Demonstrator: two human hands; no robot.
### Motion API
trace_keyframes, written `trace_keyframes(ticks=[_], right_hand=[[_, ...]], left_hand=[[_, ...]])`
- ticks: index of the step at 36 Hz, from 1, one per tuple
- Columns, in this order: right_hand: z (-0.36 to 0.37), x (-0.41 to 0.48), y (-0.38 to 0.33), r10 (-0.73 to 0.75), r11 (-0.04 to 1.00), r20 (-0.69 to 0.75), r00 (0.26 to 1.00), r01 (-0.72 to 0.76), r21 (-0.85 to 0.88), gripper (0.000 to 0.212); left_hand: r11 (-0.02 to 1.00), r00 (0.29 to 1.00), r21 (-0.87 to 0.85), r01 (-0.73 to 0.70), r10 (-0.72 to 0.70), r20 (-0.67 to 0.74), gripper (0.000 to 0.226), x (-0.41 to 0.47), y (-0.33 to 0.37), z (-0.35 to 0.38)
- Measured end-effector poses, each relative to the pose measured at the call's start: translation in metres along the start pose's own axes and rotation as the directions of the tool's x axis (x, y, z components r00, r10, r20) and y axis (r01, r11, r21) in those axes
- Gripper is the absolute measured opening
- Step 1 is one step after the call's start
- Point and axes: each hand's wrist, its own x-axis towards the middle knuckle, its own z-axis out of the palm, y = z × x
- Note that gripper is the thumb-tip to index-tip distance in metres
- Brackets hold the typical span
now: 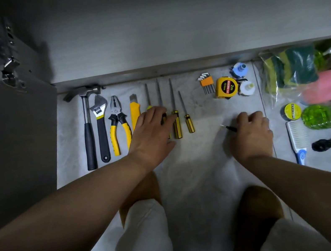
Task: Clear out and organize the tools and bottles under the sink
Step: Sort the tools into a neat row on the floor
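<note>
Black, thin and light by my judgement, the pointed tool (231,128) is gripped in my curled right hand (249,130), low over the floor (206,162); pinch its stiff shaft. Beyond, my left hand (152,132) lies flat on hard-handled screwdrivers (177,124).

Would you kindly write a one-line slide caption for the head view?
Left hand rests on lined-up screwdrivers; right hand grips a thin dark tool.

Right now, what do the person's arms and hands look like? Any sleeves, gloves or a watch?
Both the left arm and right arm are bare, with no sleeve in view. The left hand and right hand wear no gloves, and no watch shows on either wrist. Pale shorts cover the thighs.
</note>
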Motion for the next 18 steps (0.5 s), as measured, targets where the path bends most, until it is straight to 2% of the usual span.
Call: trace_keyframes(ticks=[4,10,18], right_hand=[[0.006,-0.001,0.024,0.015,1.0,0.11,0.994,-0.018,0.023,0.036],[0.008,0.004,0.01,-0.016,0.978,0.11,0.994,-0.007,0.209,0.024],[0.008,0.013,-0.033,-0.146,0.94,0.111,0.983,0.103,0.325,0.022]], left_hand=[[0.998,0.998,0.0,-0.06,0.06,0.002,0.07,0.004,0.01,-0.002],[0.986,0.985,0.044,-0.164,0.161,0.066,0.063,0.02,0.024,0.0],[0.97,0.974,0.114,-0.216,0.205,0.099,0.045,0.033,0.031,-0.001]])
